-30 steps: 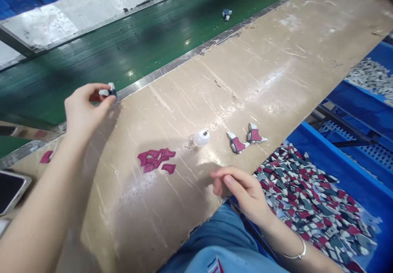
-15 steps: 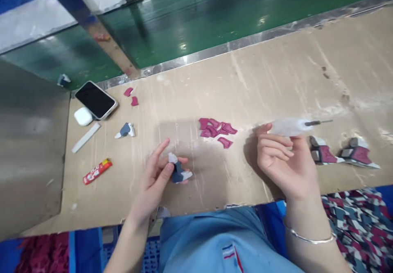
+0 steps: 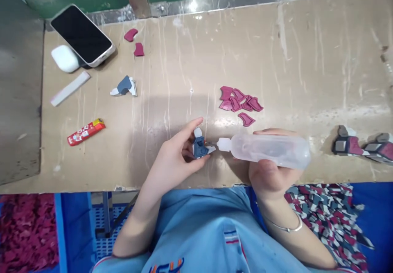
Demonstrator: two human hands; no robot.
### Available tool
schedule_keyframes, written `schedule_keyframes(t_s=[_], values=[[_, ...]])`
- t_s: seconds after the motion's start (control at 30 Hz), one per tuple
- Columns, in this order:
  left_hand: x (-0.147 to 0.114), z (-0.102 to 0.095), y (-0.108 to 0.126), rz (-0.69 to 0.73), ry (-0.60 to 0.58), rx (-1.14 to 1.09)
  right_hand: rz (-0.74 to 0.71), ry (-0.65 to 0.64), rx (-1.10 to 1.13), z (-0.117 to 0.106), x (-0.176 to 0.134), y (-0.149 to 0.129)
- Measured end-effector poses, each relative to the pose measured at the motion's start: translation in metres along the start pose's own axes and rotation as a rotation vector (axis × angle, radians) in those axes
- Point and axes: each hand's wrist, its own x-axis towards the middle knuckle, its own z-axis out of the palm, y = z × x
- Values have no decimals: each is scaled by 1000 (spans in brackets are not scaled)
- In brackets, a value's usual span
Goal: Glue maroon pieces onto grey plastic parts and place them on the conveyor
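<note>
Between the thumb and fingers of my left hand (image 3: 173, 158) is a small dark blue and white plastic part (image 3: 200, 147), its hollow side facing up. My right hand (image 3: 273, 179) is wrapped round a translucent white squeeze bottle (image 3: 270, 150) lying nearly level. The bottle's thin tip points left and reaches the blue part; whether it touches cannot be made out. Just beyond the bottle lie several maroon plastic pieces (image 3: 236, 99) in a loose cluster. A similar blue and white part (image 3: 124, 86) rests on the table to the left.
On the left of the table (image 3: 172, 60) are a phone (image 3: 82, 35), a white case (image 3: 65, 58), a pale strip (image 3: 70, 89) and a red packet (image 3: 86, 132). Two assembled parts (image 3: 346, 142) sit far right. Blue bins of maroon pieces (image 3: 29, 232) and mixed parts (image 3: 331, 219) stand below.
My right hand has turned the bottle from pointing right to pointing left and brought it to the blue part. My left hand has turned the part hollow side up. The view has tilted down.
</note>
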Motion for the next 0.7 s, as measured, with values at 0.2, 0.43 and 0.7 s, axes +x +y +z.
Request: schedule_keyframes(t_s=[0.2, 0.43, 0.7], values=[[0, 0, -2, 37, -4, -21, -99, 87, -21, 3, 7, -10], [-1, 0, -1, 43, -15, -11, -169, 129, -125, -1, 4, -14], [-1, -1, 0, 35, -18, 0, -192, 158, -150, -1, -1, -18]])
